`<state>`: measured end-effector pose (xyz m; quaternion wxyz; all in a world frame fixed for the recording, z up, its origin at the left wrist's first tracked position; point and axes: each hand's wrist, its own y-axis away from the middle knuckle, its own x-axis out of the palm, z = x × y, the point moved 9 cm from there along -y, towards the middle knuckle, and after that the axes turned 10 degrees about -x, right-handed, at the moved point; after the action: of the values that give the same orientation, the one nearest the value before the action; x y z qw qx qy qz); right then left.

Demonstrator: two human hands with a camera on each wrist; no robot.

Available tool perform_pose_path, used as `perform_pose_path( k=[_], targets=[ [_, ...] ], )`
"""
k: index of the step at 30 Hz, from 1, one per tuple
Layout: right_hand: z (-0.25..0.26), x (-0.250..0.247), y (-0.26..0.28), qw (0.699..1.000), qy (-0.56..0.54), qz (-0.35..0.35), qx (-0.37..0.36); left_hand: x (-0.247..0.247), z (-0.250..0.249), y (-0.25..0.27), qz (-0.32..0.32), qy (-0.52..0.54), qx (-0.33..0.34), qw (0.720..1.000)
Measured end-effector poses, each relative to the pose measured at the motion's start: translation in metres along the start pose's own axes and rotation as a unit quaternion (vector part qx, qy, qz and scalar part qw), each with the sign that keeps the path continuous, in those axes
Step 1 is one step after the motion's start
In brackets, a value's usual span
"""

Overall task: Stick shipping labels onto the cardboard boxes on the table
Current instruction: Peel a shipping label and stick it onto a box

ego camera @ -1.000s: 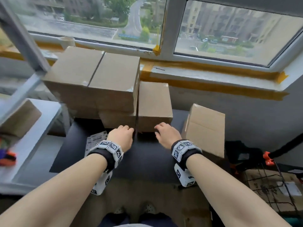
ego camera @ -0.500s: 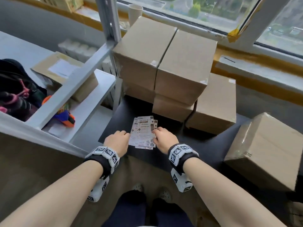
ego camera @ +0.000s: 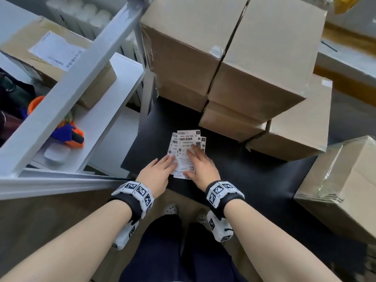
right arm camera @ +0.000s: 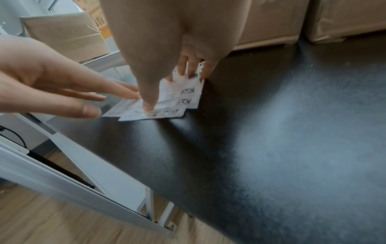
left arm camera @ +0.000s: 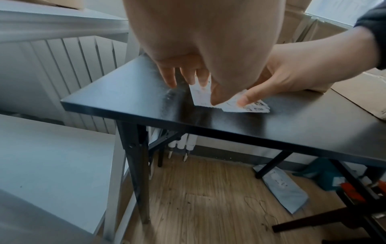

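Observation:
A small fanned stack of white shipping labels [ego camera: 186, 145] lies on the black table [ego camera: 254, 176], in front of the stacked cardboard boxes [ego camera: 254, 58]. My left hand [ego camera: 165, 164] lies at the stack's left edge, its straight fingertips touching the paper. My right hand [ego camera: 196, 157] rests flat on top of the labels. In the right wrist view its thumb presses the near edge of the labels [right arm camera: 177, 99] and its fingers [right arm camera: 183, 69] lie on the far part. The left wrist view shows the left fingers [left arm camera: 170, 77] on the table beside the labels [left arm camera: 250, 105]. Neither hand grips anything.
A white shelf frame [ego camera: 71, 94] stands close on the left. It holds a labelled box [ego camera: 50, 49] and an orange-and-blue tool [ego camera: 69, 133]. Another cardboard box [ego camera: 345, 180] sits at the table's right end. Bare table lies between it and the labels.
The head view has swung down and left. Both hands moved from the front of the boxes to the labels, and their curled fingers have straightened onto the paper.

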<state>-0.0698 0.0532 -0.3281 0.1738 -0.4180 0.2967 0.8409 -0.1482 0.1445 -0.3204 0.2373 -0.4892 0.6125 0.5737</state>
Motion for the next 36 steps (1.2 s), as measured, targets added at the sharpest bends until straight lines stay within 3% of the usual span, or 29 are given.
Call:
perform_pose_path(
  k=[10,27,36],
  targets=[
    [-0.001,-0.005,0.001,1.0,0.009,-0.019,-0.015,-0.003,-0.011,-0.009,-0.018,0.027,0.016,0.999],
    [-0.013,-0.001,0.016,0.998,0.035,-0.033,-0.03,0.001,-0.01,-0.017,-0.052,0.082,-0.02,0.995],
    [-0.01,-0.002,0.029,0.998,0.018,-0.038,-0.056,0.004,-0.023,-0.015,-0.039,0.027,-0.006,0.999]
  ],
)
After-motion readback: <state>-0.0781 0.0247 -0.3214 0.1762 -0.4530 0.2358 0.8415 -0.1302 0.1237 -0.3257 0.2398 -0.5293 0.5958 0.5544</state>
